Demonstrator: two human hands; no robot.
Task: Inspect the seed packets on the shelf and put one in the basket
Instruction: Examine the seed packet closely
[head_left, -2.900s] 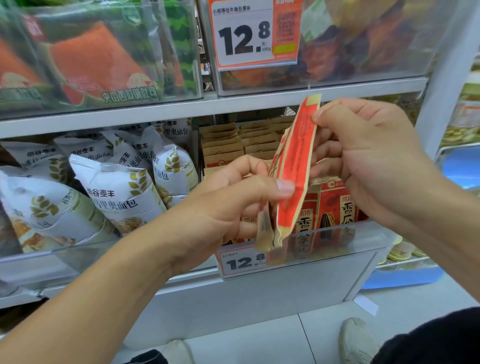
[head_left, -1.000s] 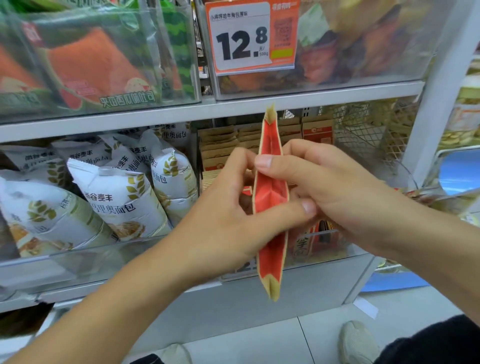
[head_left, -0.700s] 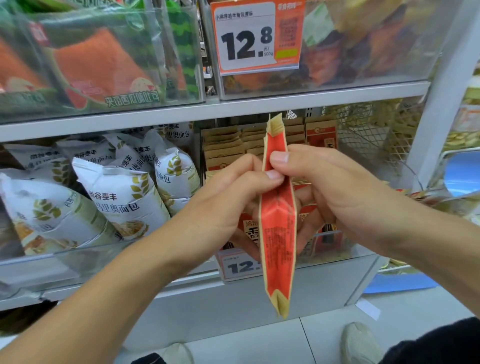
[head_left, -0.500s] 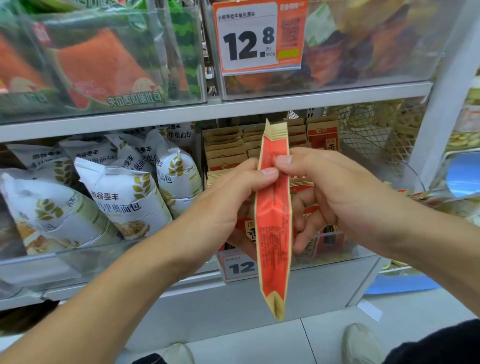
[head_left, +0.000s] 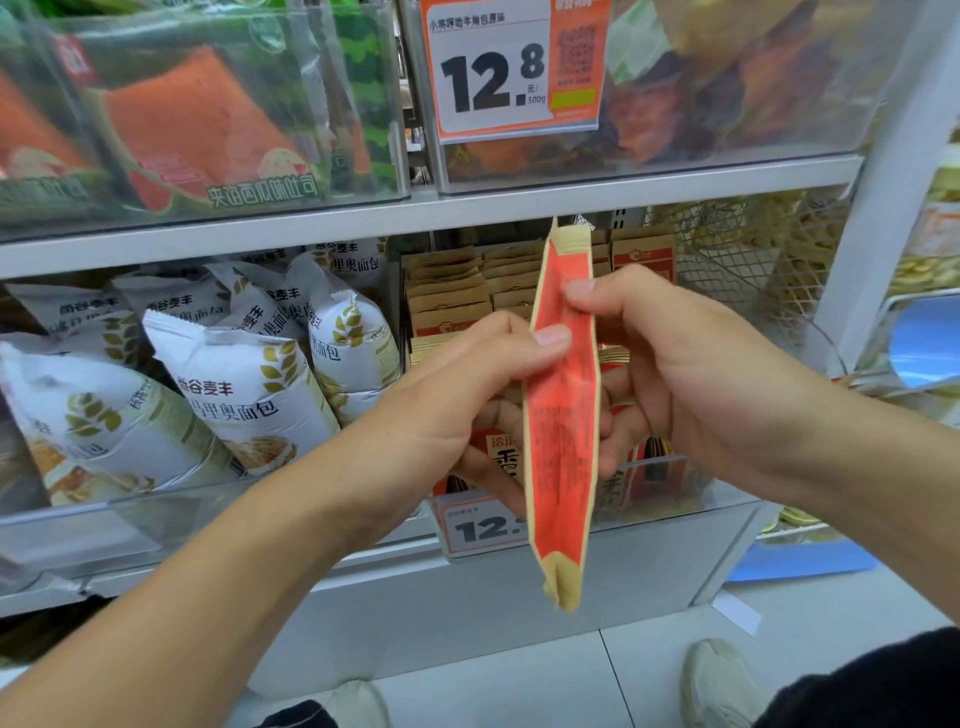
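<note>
The person holds one seed packet (head_left: 562, 410) upright and edge-on between both hands, in front of the shelf (head_left: 467, 208). The left hand (head_left: 457, 410) pinches its upper half, thumb on the near red side and fingers curled behind; the right hand (head_left: 670, 374) pinches the opposite edge, thumb near the top and fingers wrapped round the back. The packet looks light and flat, a creased paper pouch with a little loose filling, so it should bend easily and crumple if squeezed hard. A grip across the flat faces near the middle seems safest; the folded ends would likely flop. More packets (head_left: 452, 291) stand stacked beyond the hands, and a wire basket (head_left: 753, 249) shows past the right hand.
</note>
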